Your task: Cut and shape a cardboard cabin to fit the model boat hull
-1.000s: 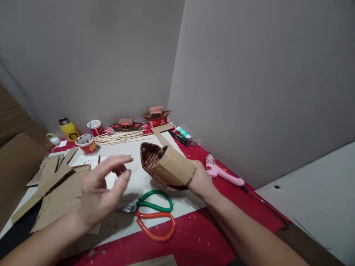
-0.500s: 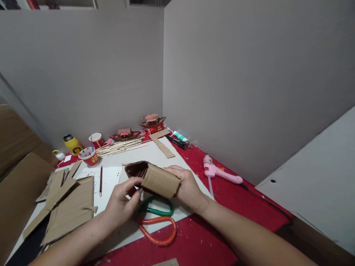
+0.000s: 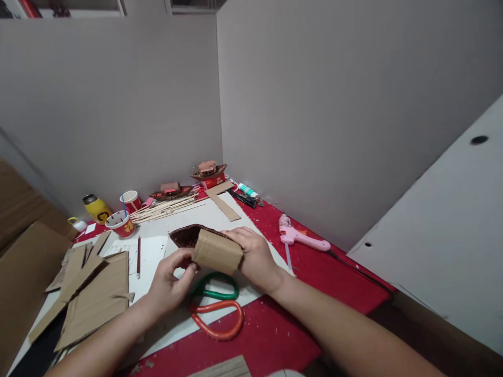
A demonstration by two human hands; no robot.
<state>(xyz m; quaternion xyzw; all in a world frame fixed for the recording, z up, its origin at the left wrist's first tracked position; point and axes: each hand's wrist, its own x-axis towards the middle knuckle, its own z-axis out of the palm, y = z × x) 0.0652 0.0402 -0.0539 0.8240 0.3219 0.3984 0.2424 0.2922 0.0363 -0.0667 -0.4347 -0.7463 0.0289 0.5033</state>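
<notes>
Worktop [image 3: 275,330]: beneath my raised cardboard boat [image 3: 206,246].
Boat: hull [image 3: 184,236] already shaped.
My right hand [image 3: 257,262]: clasping its right end.
My left hand [image 3: 173,280]: fingertips at cover's [image 3: 219,255] edge — pinching, I can't tell.
Cover: over the hull, outside bare — fixing unclear.

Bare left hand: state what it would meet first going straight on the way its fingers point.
The bare left hand would first meet the tan, bent cardboard cover on the dark brown cardboard boat; it seems right at the cover's edge, though depth leaves contact unclear.
</notes>
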